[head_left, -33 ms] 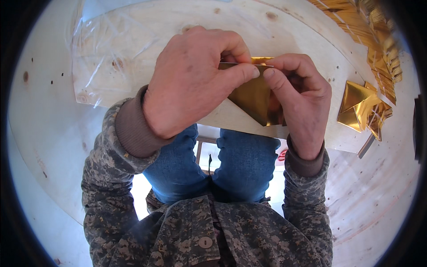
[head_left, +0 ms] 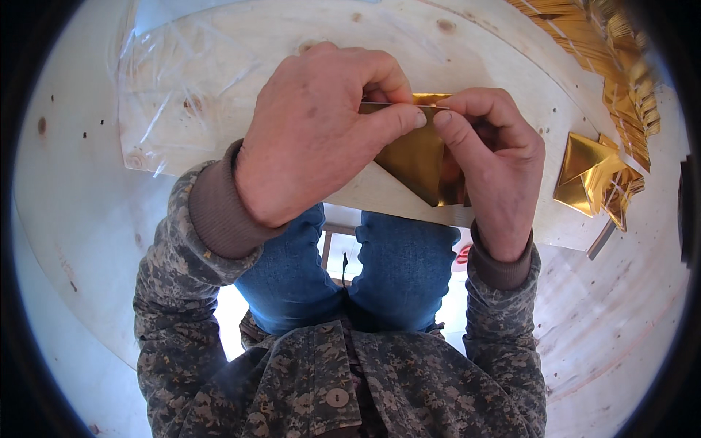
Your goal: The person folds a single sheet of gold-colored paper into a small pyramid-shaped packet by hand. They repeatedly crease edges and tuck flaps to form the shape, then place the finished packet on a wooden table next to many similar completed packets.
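Between my hands is a shiny gold foil sheet, folded, with a pointed lower corner. My left hand pinches its upper edge between thumb and forefinger. My right hand pinches the same edge a little to the right, so the two thumb tips are nearly side by side. The foil stands over the near edge of the wooden board. Its back side and part of its right side are hidden behind my fingers.
Right of my hands, folded gold foil pieces lie on the pale plywood board. Gold fringe foil runs along the far right. Clear plastic film covers the board's left part. My jeans-clad knees are below the near edge.
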